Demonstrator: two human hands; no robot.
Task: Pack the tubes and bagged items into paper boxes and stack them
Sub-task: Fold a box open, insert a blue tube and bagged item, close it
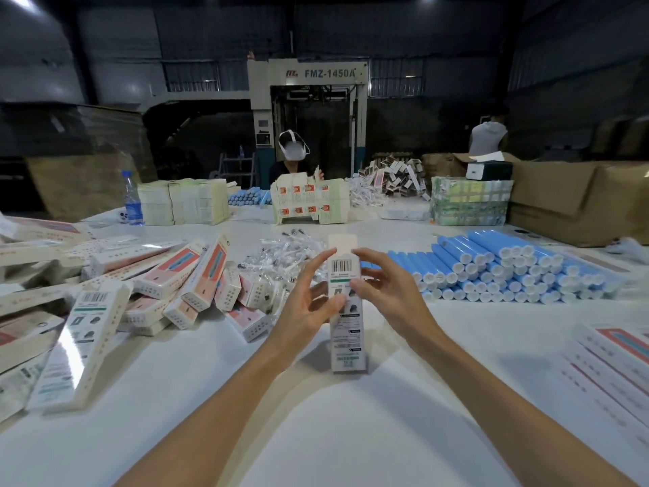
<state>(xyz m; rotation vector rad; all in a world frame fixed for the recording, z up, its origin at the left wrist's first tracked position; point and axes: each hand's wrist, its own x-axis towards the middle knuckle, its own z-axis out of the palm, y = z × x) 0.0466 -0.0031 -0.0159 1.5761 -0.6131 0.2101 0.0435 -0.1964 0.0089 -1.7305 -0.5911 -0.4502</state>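
I have the tall white printed paper box [346, 332] dead centre, upright, barcode side facing me and its top flap standing open at 12 o'clock. Its lower end is down at the white tabletop [316, 434]; I cannot tell whether it rests there. The left hand [309, 304] pinches the box from 9 o'clock, thumb on the printed face and fingers fanned up along the edge. The right hand [384, 293] grips it from 3 o'clock, thumb pressed on the face and forefinger curled near the flap.

Just behind the box, at 12 o'clock, lies a heap of clear bagged items [281, 253]. At 2 o'clock, blue plastic tubes with white caps [509, 272] are stacked in rows with their caps toward me. At 9 to 10 o'clock, packed white-and-pink paper boxes [175, 282] lie in a loose pile. Farther out at 12, a masked person [293, 152] sits behind stacks of flat cartons [309, 200].
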